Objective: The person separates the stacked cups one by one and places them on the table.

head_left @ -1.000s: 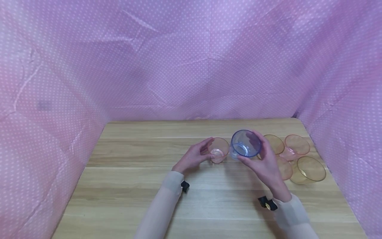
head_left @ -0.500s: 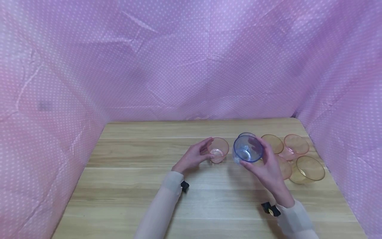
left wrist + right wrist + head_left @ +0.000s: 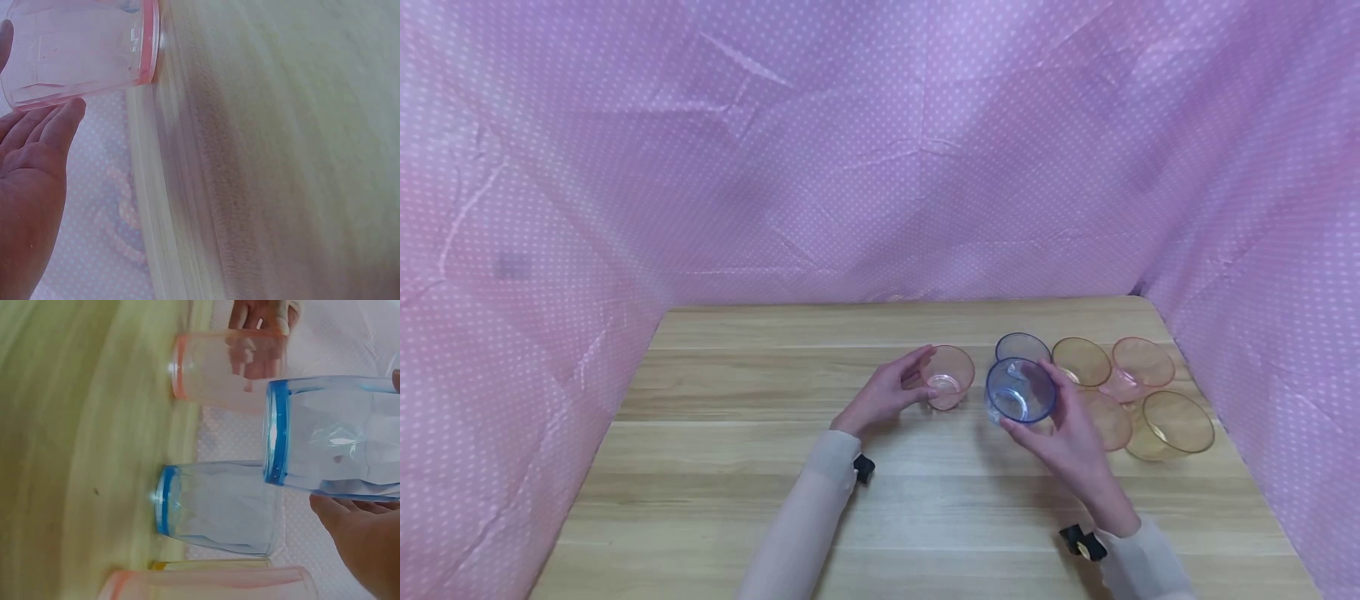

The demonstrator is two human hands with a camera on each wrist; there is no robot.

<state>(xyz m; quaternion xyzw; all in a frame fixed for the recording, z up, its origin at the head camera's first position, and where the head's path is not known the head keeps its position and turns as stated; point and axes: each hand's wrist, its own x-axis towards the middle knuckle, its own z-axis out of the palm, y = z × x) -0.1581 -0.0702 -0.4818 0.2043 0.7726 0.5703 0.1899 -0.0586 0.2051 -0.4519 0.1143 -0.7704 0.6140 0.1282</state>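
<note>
My right hand grips a clear blue cup by its side and holds it just above the table, mouth tilted up toward me. A second blue cup stands on the wood right behind it. The right wrist view shows the held blue cup above the standing blue cup. My left hand holds a pink cup that stands upright on the table. In the left wrist view the fingers lie against the pink cup.
Several orange, pink and yellow cups stand grouped at the right: an orange cup, a pink cup and a yellow cup. The wooden table is walled by pink dotted cloth on three sides.
My right hand has drawn the blue cup toward me and slightly lower, uncovering the second blue cup behind it. The left hand and pink cup have stayed put.
</note>
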